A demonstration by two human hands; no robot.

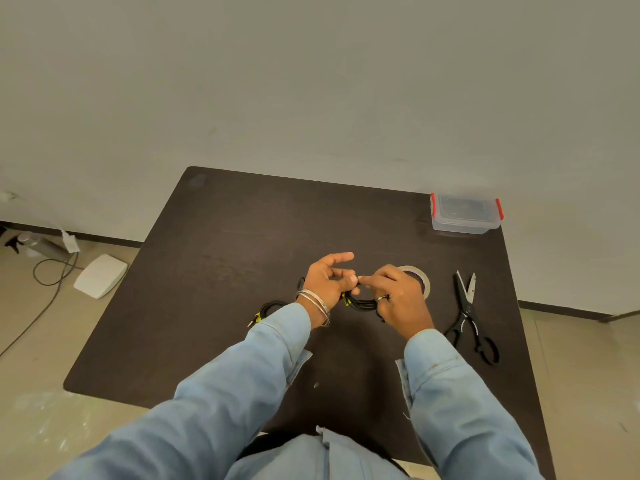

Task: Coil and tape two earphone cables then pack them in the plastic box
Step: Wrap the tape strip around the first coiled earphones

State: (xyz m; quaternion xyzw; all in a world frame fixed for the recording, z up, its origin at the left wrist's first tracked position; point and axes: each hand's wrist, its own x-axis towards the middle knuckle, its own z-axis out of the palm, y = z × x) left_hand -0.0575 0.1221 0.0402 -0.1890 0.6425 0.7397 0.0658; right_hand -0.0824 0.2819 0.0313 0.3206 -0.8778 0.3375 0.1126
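Both hands work above the middle of the dark worktop [214, 244], nearer its front edge. The left hand [325, 282] and the right hand [398, 296] meet fingertip to fingertip over a coiled black earphone cable [362, 302]. The right hand's curled fingers grip the coil's right side; the left hand's thumb and bent fingers close on its left side, index finger raised. Whether a strip of tape sits between the pinching fingertips cannot be made out. A small yellow mark shows on the coil near the left hand; most of the coil is hidden behind the palms.

A second black cable [268, 308] lies on the worktop just left of the left wrist, partly covered by the light blue sleeve [277, 327]; its form is hard to judge.

The tape roll [420, 277] lies flat behind the right hand, which hides its left half. Black-handled scissors [471, 313] lie near the right edge, blades apart, pointing away from the person. The clear plastic box [464, 214] with red clips stands at the far right corner, lid on; its contents are blurred.

On the floor to the left, a white pedal-like object [100, 275] and a dark cord [52, 271] are visible.
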